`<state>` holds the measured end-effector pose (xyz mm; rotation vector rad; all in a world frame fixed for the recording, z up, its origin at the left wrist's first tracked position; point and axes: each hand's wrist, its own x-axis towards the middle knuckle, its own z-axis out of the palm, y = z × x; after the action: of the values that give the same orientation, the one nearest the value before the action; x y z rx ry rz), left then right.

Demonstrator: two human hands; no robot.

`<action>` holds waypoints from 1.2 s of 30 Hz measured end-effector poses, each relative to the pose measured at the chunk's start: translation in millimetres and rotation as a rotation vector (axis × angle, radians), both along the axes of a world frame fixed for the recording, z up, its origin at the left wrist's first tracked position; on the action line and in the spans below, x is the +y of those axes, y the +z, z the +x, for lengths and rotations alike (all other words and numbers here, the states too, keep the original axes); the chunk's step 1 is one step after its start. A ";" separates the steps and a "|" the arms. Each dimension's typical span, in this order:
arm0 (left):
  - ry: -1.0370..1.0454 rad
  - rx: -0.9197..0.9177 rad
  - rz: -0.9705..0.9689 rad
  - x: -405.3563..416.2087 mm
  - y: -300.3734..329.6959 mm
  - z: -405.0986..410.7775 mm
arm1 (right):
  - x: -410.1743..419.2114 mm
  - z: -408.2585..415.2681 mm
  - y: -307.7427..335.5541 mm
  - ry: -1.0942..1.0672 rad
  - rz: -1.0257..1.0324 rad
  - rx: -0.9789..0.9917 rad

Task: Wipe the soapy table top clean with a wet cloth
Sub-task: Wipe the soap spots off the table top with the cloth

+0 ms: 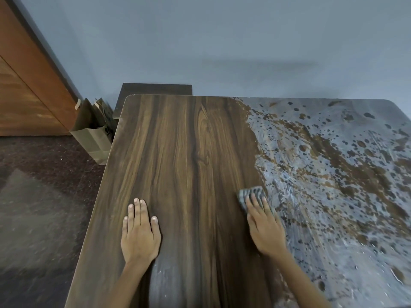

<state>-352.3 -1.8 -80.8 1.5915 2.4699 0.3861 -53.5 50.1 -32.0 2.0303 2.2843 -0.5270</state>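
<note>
The dark wood-grain table top (189, 163) fills the middle of the head view. Its left half is bare wood; its right half is covered in greyish soapy film (333, 174) with brown patches showing through. A grey striped cloth (249, 193) lies at the border between the two, pressed flat under my right hand (264, 227), whose fingers rest on top of it. My left hand (140, 232) lies flat, palm down, on the bare wood near the front left, with nothing in it. A faint soapy smear (162, 283) remains near the front edge between my arms.
A brown paper bag (93, 132) stands on the dark floor beside the table's far left corner. A dark board (155, 92) leans against the blue-grey wall behind the table. A wooden door (26, 85) is at the far left.
</note>
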 end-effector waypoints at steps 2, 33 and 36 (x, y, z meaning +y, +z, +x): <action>0.009 -0.024 0.012 -4.8 1.1 0.8 | 23.3 -25.4 -2.0 -0.069 0.005 -0.010; -0.137 -0.183 -0.062 -169.0 10.7 145.3 | -193.3 18.3 -17.1 0.458 0.100 0.175; -0.163 -0.231 -0.066 -176.9 14.2 162.6 | -204.7 67.1 -20.4 0.283 0.085 0.157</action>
<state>-189.7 -178.7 -66.6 1.6081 2.1449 0.4313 13.6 -154.7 -52.3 1.7075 2.6694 -0.5960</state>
